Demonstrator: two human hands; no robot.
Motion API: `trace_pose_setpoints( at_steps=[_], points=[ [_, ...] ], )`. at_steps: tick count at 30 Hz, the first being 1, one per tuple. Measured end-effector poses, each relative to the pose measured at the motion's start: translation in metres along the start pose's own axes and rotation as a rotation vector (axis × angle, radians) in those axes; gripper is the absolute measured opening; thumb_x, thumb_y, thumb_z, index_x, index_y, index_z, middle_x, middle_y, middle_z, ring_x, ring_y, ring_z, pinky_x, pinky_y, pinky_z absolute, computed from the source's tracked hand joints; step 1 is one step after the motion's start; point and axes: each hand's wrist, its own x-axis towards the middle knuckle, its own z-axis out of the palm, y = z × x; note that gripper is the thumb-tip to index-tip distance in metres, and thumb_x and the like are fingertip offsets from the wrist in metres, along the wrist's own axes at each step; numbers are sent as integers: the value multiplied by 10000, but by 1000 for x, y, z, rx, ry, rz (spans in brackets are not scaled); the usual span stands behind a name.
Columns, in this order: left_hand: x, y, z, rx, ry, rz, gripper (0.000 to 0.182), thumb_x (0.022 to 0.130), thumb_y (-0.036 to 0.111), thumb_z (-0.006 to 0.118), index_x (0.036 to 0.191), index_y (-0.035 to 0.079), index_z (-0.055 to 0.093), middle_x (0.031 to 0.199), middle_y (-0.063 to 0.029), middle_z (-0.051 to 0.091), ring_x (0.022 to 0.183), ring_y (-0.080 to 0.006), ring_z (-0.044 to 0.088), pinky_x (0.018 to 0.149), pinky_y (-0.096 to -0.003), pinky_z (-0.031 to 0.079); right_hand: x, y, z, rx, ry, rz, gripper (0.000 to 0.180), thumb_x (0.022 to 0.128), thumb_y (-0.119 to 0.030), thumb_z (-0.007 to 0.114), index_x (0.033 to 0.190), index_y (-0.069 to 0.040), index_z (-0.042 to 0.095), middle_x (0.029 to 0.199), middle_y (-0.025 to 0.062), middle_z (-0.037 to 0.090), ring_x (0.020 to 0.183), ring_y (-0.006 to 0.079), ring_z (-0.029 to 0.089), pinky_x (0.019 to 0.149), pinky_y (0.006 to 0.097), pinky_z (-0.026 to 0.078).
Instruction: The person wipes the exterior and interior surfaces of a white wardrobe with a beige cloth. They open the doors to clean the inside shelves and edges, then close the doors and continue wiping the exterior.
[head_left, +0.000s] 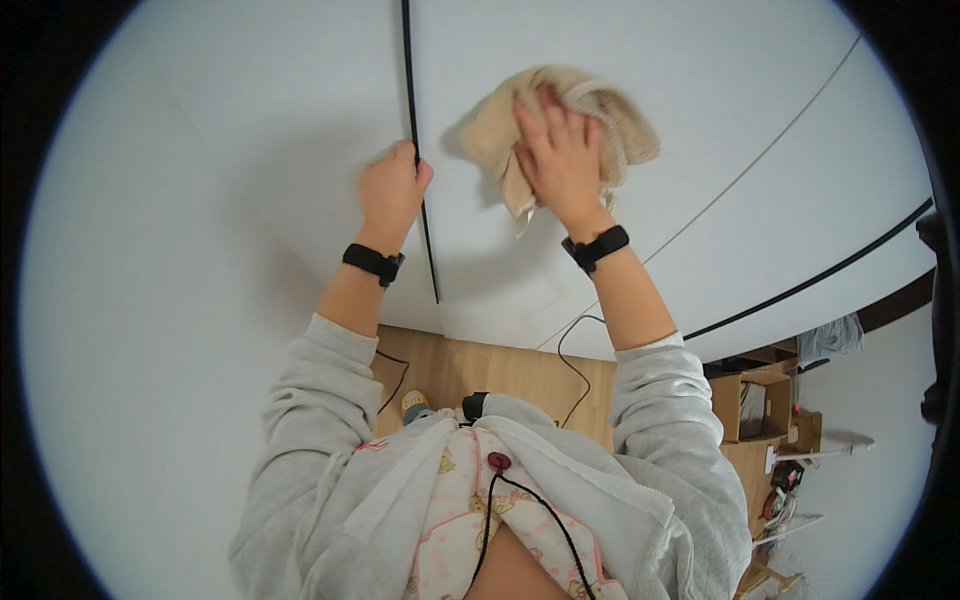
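White cabinet doors (480, 262) fill the view before me. My left hand (394, 186) is closed around a long black handle strip (409, 75) along the edge of a door. To its right, my right hand (562, 154) lies with spread fingers on a crumpled beige cloth (491, 131), pressing it against the white door surface. The cloth bunches around the fingers, and some fingertips sink into its folds. A loose thread or tag hangs from its lower edge. Both wrists wear black straps.
A thin dark cable (574, 367) runs over the wood floor (495, 367) below the doors. At the lower right stand an open cardboard box (724, 409) and assorted items near a wall. Another black strip (817, 277) crosses the doors at right.
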Motion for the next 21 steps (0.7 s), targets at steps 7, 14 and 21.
trace_pose_setpoints(
  at_steps=[7, 14, 21],
  points=[
    [-2, 5, -3, -10, -4, -26, 185, 755, 162, 628, 707, 44, 494, 620, -90, 558, 546, -297, 547, 511, -390, 427, -28, -7, 6, 18, -112, -94, 527, 799, -181, 632, 1303, -192, 482, 1379, 32, 439, 1174, 225, 444, 963, 422, 352],
    [-11, 18, -25, 64, -30, 31, 177, 741, 151, 621, 694, 44, 488, 608, -107, 561, 521, -305, 532, 510, -396, 421, -4, -9, -6, 305, 165, 146, 567, 767, -3, 568, 1315, -106, 463, 1414, 165, 356, 1237, 344, 367, 1011, 502, 223],
    [-20, 48, -53, 37, -31, 58, 167, 726, 137, 631, 720, 52, 487, 616, -94, 567, 544, -314, 556, 508, -378, 450, 28, -27, -42, 339, 262, 256, 533, 754, -82, 602, 1277, -112, 504, 1375, 113, 403, 1149, 293, 389, 970, 432, 263]
  ],
)
